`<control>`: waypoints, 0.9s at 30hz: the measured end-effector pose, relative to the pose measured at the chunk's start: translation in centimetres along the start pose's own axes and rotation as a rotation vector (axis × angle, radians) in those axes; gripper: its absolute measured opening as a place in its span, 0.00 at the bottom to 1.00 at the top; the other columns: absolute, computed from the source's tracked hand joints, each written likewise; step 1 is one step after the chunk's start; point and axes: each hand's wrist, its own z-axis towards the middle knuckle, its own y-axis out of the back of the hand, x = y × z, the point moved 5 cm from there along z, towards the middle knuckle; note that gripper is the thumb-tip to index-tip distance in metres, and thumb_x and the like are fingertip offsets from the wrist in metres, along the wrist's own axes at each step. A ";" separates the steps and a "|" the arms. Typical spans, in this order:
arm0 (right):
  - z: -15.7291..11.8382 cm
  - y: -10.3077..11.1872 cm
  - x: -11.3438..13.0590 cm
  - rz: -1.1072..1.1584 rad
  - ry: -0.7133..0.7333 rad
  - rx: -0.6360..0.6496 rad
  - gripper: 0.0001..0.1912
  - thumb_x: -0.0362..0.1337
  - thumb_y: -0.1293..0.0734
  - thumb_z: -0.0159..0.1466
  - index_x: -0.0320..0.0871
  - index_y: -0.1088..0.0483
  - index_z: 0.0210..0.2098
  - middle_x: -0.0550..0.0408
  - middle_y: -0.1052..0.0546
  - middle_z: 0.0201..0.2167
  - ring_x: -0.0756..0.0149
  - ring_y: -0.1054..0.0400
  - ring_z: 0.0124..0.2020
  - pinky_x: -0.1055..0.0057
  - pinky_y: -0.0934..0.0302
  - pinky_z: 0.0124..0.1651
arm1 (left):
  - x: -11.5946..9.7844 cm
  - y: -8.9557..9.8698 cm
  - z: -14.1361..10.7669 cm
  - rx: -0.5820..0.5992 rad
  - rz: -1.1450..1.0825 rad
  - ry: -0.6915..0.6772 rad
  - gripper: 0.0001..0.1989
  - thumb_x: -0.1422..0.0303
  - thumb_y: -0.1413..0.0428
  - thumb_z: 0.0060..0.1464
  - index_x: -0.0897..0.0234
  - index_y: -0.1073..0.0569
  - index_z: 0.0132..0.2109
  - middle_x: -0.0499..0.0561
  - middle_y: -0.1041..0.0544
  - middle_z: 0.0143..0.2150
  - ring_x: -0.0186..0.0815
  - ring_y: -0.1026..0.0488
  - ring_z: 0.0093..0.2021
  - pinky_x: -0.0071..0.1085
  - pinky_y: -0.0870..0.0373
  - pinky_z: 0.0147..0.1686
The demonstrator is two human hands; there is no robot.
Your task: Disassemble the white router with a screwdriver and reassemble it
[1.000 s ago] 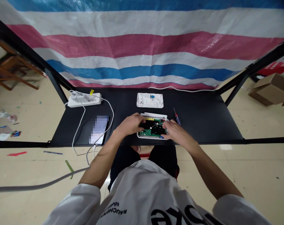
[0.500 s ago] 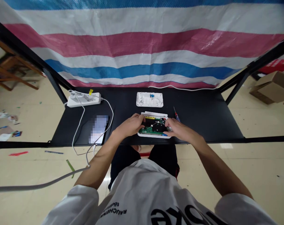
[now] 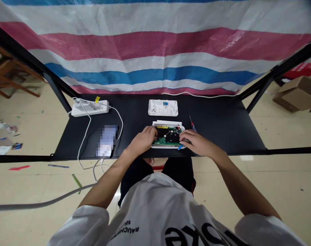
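Observation:
An open white device casing [image 3: 168, 147] lies near the table's front edge, with a green circuit board [image 3: 159, 140] inside. My left hand [image 3: 146, 136] is closed at the casing's left end; its fingertips overlap the board's edge. At the right end my right hand [image 3: 192, 139] has thumb and forefinger close together over the board, and what lies between them is too small to make out. A blue connector [image 3: 180, 147] shows below the right fingertips. Behind the casing is a white cover [image 3: 163, 108] with its inner side up. A screwdriver [image 3: 192, 124] lies to the right.
On the black table [image 3: 222, 130], a power strip [image 3: 91, 108] stands at the back left, with white cables running past a phone [image 3: 107, 140]. A striped sheet [image 3: 155, 44] hangs behind the table. A cardboard box [image 3: 299, 94] is on the floor at the right.
The blue connector has come out over the casing's front edge. My right hand has shifted slightly at the right end, while my left hand stays at the left end. The view has moved slightly.

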 end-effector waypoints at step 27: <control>-2.9 -2.0 0.5 -0.055 -0.067 -0.108 0.26 0.29 0.36 0.68 0.54 0.33 0.64 0.47 0.40 0.75 0.49 0.43 0.78 0.46 0.36 0.75 | 0.1 0.5 0.1 0.007 -0.029 -0.011 0.03 0.69 0.49 0.75 0.62 0.32 0.52 0.58 0.22 0.54 0.46 0.26 0.57 0.40 0.24 0.52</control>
